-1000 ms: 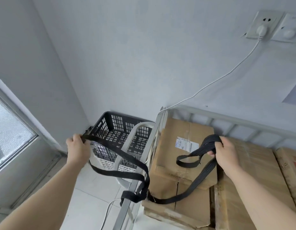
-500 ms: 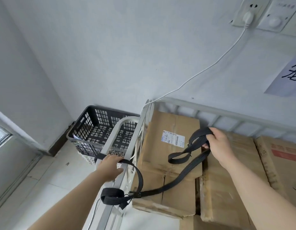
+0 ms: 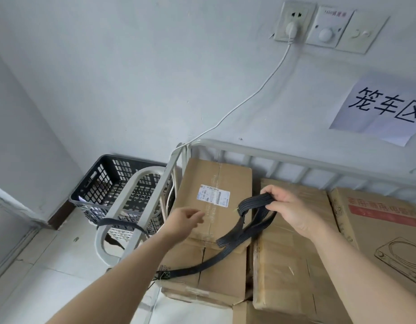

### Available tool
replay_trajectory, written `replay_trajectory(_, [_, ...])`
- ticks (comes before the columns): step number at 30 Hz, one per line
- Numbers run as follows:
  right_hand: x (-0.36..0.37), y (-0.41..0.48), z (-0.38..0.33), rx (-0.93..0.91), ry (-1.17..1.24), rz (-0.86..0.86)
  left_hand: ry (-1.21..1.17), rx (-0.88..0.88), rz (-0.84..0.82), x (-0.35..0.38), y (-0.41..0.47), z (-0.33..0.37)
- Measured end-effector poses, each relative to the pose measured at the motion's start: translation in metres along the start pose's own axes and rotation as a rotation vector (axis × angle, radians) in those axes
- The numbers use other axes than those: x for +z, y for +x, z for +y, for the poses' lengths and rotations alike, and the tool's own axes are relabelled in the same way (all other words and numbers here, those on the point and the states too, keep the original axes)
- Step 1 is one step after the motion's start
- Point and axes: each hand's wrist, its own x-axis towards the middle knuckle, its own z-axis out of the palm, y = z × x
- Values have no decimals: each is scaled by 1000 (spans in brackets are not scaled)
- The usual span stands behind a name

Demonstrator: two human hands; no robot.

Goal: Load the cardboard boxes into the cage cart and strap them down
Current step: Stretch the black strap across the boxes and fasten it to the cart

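Folded black strap (image 3: 256, 202) pinched in right hand (image 3: 293, 213) above the cardboard boxes (image 3: 291, 265) sitting in the cage cart (image 3: 272, 157), its tail running down-left toward the cart's left rail; left hand (image 3: 186, 220), open and empty, hovers just left of the bundle, nearer that rail; box tops to the right look free for laying it across.

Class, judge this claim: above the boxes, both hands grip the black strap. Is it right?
No. Only the right hand grips the black strap; the left hand is open and holds nothing, near the labelled box. The head view shows this.
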Motion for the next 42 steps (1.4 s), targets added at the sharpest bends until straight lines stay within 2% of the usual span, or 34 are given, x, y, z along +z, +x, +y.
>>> replay_trajectory(5, [-16, -9, 5, -14, -8, -112, -356, -114, -150, 77, 9, 58])
replay_trajectory(11, [-43, -16, 28, 3, -59, -218, -883, -417, -157, 127, 22, 85])
replay_trajectory(15, [-68, -18, 49, 64, -178, -208, -1009, -452, -50, 135, 33, 76])
replay_trajectory(20, [-91, -18, 75, 160, -325, -199, -1117, -410, 106, 118, 43, 58])
replay_trajectory(24, [-91, -11, 92, 204, -444, -179, -1312, -367, 211, 110, 50, 47])
replay_trajectory(27, [-92, -5, 99, 222, -468, -162, -1454, -453, 333, 99, 51, 38])
replay_trajectory(32, [-81, 16, 101, 216, -487, -190, -1449, -561, 458, 75, 57, 6])
replay_trajectory(37, [-72, 46, 103, 236, -479, -240, -1415, -554, 440, 50, 79, -20])
replay_trajectory(42, [-72, 79, 115, 205, -555, -142, -1299, -558, 429, 36, 129, -30])
